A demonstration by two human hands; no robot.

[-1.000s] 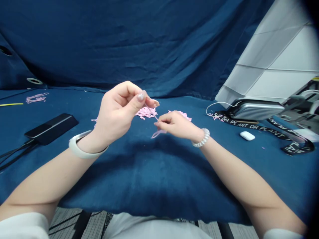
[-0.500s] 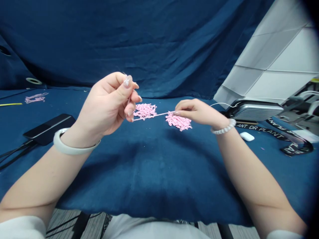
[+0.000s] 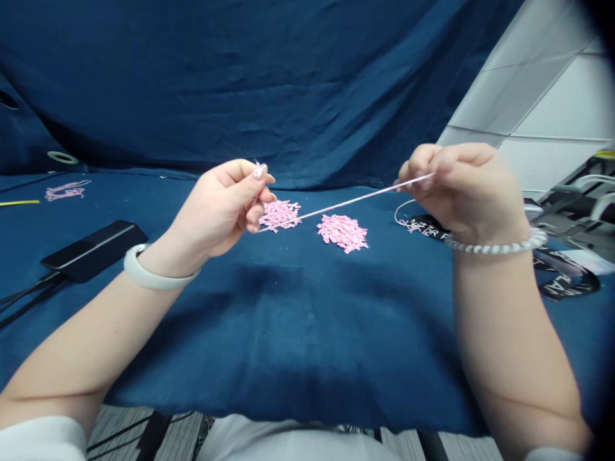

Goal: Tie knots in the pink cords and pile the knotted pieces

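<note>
A dark blue curtain (image 3: 216,83) hangs across the back, with a worktop (image 3: 307,365) draped in matching blue cloth before it and a white panelled wall (image 3: 562,102) slanting up at the right. On the cloth lie a black lettered lanyard (image 3: 567,283) at the right, a black box (image 3: 93,251) with cables at the left, two pink piles near the middle, the right pile (image 3: 343,233) and the left pile (image 3: 282,212), then a loose pink bundle (image 3: 66,190) and a yellow strip (image 3: 19,203) at the far left. Half a second ago the right hand (image 3: 468,186) was low by the right pile; now it is higher and farther right, fingers closed on a pink cord (image 3: 346,203), and that pile shows whole. The left hand (image 3: 216,208), a little lower than before, grips the cord's other side. The cord now spans a longer, straight, rising line between them, above the worktop, crossing in front of the left pile.
</note>
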